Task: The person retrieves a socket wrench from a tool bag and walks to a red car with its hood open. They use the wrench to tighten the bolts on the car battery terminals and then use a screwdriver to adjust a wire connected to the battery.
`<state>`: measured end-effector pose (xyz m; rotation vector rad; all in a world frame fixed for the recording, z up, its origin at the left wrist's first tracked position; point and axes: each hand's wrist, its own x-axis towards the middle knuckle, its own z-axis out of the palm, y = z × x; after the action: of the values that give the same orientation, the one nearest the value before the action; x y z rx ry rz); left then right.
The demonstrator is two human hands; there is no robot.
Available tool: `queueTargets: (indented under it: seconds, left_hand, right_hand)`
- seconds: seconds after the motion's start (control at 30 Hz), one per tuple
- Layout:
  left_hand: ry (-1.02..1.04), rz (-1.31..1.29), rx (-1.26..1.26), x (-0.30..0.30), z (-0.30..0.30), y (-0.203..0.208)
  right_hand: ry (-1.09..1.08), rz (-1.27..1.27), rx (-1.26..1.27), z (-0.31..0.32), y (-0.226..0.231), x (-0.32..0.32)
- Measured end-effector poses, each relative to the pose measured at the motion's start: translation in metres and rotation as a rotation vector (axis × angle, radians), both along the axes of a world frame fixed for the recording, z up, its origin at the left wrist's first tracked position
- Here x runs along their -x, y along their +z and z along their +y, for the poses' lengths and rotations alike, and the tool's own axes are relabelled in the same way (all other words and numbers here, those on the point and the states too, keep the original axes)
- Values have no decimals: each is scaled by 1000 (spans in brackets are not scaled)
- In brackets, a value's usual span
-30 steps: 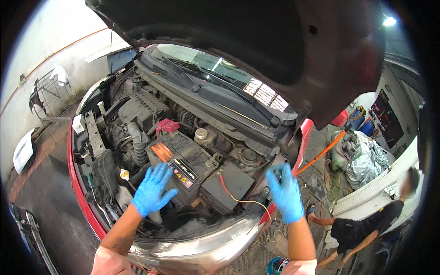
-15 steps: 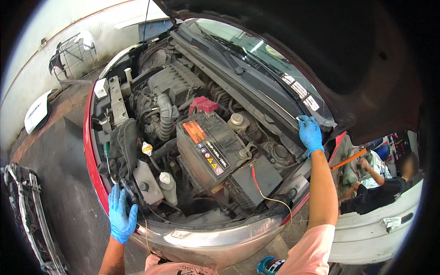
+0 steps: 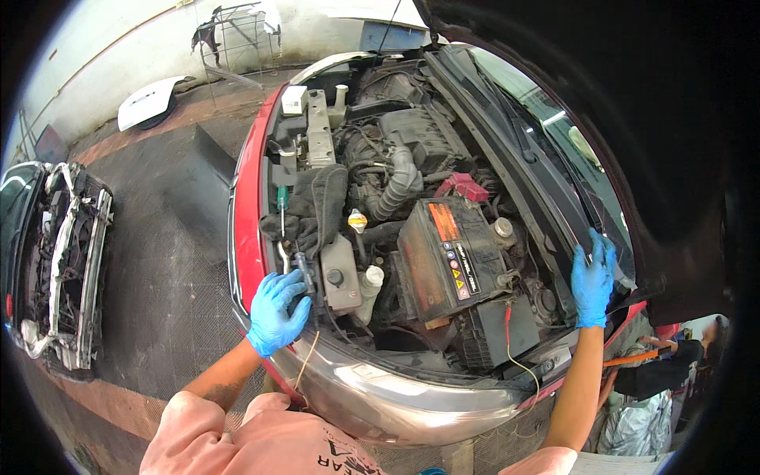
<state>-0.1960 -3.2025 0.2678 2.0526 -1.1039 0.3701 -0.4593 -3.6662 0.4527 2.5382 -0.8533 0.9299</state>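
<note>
My left hand [image 3: 277, 314], in a blue glove, lies at the front edge of the engine bay with its fingers stretched out and thumb apart. Just past its fingertips is a dark cylindrical tool [image 3: 305, 269], beside a shiny metal wrench-like tool [image 3: 283, 255]. A green-handled screwdriver [image 3: 283, 198] rests near a dark grey cloth [image 3: 317, 207]. My right hand [image 3: 594, 279], also gloved, rests by the base of the windshield on the far right, its fingers extended and holding nothing I can see. Between my hands sits the car battery [image 3: 443, 257], with an orange label.
A red clip [image 3: 508, 317] with a thin wire is attached near the battery. The raised hood [image 3: 673, 198] overhangs the right side. A white box [image 3: 294, 100] stands at the bay's far left. A car front frame [image 3: 59, 253] lies left; another person [image 3: 673, 360] is at right.
My view has swung left, so the engine bay sits farther right in the picture. My right hand's fingers, earlier bent near a thin rod, are now straighter. The left hand remains by the dark tool.
</note>
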Motion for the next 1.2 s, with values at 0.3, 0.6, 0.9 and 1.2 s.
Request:
queueTargets:
  seconds: [0.3,0.6,0.9,1.2]
  left_hand:
    - [-100,111,208,-12,10,-1]
    - [-412,327,293,-58,63,10]
    - [-288,2,186,-144,62,20]
    - [-784,379,-290,-132,8,62]
  right_hand:
    - [518,126,-557,226,-29,-169]
    - [370,251,-813,357,-160,-338]
    - [346,-81,-692,355,-133,-328]
    - [186,-440,-1376,375,-32,-185]
